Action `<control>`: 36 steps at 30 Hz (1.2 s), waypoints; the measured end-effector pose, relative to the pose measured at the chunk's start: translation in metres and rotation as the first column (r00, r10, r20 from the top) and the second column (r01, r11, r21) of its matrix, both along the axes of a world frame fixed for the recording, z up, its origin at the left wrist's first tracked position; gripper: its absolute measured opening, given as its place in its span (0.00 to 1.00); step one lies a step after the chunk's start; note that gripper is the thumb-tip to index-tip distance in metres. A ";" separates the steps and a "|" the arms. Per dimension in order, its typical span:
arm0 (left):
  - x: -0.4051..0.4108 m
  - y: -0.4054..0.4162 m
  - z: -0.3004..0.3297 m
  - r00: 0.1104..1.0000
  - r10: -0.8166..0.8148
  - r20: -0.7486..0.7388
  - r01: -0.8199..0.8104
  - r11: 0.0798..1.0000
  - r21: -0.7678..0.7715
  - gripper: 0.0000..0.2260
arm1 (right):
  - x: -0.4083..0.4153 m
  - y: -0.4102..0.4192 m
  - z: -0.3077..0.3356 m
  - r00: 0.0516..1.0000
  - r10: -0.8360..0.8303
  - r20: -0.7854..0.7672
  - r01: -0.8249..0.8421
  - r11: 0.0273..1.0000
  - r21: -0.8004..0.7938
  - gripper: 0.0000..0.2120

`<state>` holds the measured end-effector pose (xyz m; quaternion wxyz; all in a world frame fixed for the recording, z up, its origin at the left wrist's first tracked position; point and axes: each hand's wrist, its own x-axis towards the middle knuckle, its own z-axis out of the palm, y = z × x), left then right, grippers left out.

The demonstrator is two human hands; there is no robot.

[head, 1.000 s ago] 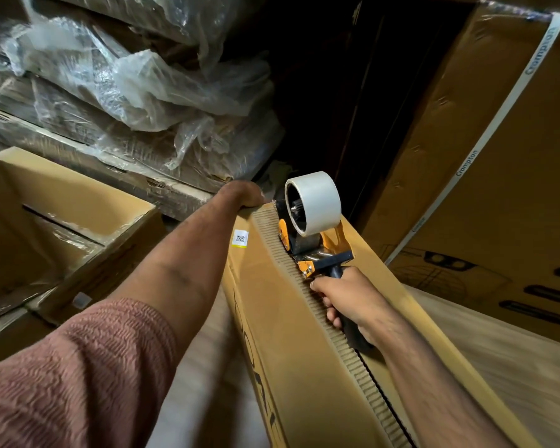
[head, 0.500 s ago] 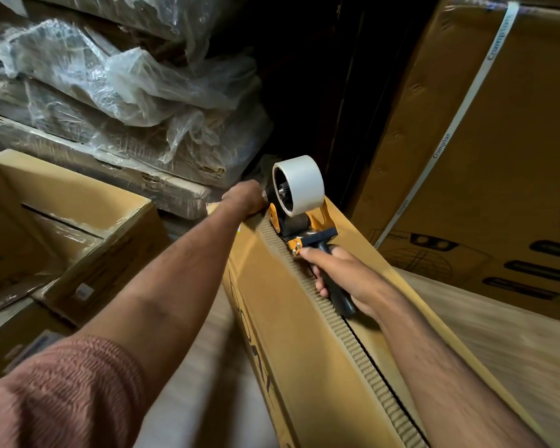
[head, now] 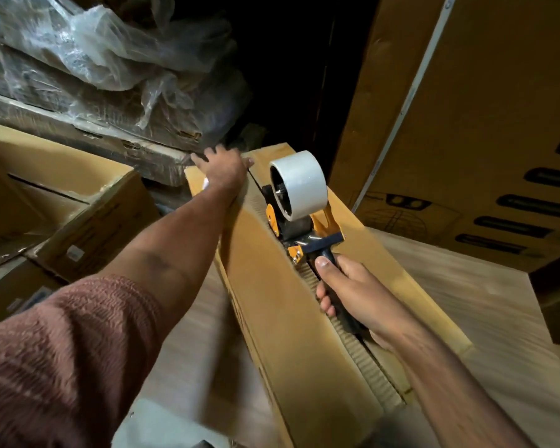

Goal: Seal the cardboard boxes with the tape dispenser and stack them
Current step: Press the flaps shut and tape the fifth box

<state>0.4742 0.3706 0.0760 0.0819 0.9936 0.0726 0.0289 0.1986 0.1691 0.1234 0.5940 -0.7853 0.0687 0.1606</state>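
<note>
**A:** Head view, item one?

**B:** Long cardboard box (head: 282, 305), lying lengthwise away from the person on the wooden floor (head: 188, 344). Top flaps nearly meet; a corrugated seam runs down the middle, with a dark gap showing at the near end.

**A:** Item two?

**B:** Tape dispenser (head: 299, 218), orange frame, white roll upright, sitting on the seam toward the box's far end.

**A:** The grips?

**B:** Right hand (head: 356, 295): grip closed round the dispenser's dark handle, thumb on top. Left hand (head: 222, 168): fingers spread flat, pressing the far left corner of the box, holding nothing.

**A:** Edges and room?

**B:** Far end: the box's edge lies close to plastic-wrapped bundles (head: 110, 79), with a dark recess beside them. Right: a tall strapped carton (head: 466, 124) stands near, a strip of bare floor between. Left: open cartons (head: 62, 202) stacked, a floor lane between them and the box, crossed above by the left arm.
</note>
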 end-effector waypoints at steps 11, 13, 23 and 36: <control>-0.072 -0.010 0.000 0.945 -0.231 -0.232 0.240 0.971 0.012 0.33 | -0.002 -0.005 -0.005 0.995 0.072 -0.066 -0.063 0.989 0.133 0.12; -0.079 -0.017 0.004 0.952 -0.189 -0.243 0.200 0.980 0.022 0.33 | -0.006 -0.004 -0.005 0.996 0.062 -0.070 -0.052 0.989 0.142 0.13; -0.135 -0.050 0.030 0.985 -0.095 -0.144 0.099 0.995 0.022 0.24 | -0.094 -0.046 -0.001 0.993 0.049 -0.112 -0.028 0.982 0.185 0.18; -0.203 -0.078 0.016 0.959 -0.123 -0.255 0.134 0.991 0.025 0.34 | -0.121 -0.075 0.002 0.988 0.144 -0.057 -0.143 0.989 0.025 0.17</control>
